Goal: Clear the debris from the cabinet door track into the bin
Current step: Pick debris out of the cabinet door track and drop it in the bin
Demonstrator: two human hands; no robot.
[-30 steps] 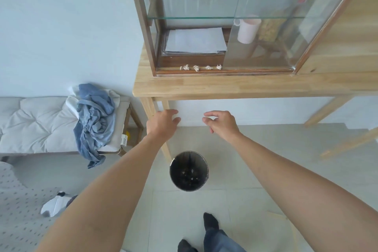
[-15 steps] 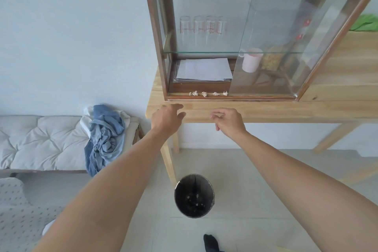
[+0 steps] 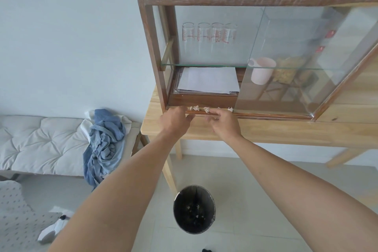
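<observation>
Several small crumpled whitish bits of debris (image 3: 194, 108) lie in the door track (image 3: 266, 115) along the bottom front of the wooden glass cabinet (image 3: 152, 51). My left hand (image 3: 176, 121) rests at the track's left end, fingers loosely curled, holding nothing that I can see. My right hand (image 3: 224, 122) is at the track just right of it, fingertips touching the debris and covering part of it. A dark round bin (image 3: 177, 214) with scraps inside stands on the floor below.
The cabinet sits on a light wooden table (image 3: 276, 131); its sliding glass door (image 3: 296, 63) is pushed right. Inside are papers (image 3: 208, 80), a pink cup (image 3: 260, 71) and measuring glasses (image 3: 208, 33). A padded bench (image 3: 36, 143) with blue clothes (image 3: 104, 145) stands at the left.
Both hands rose from below the table edge up to the cabinet's door track. The view tilted upward, showing more of the cabinet.
</observation>
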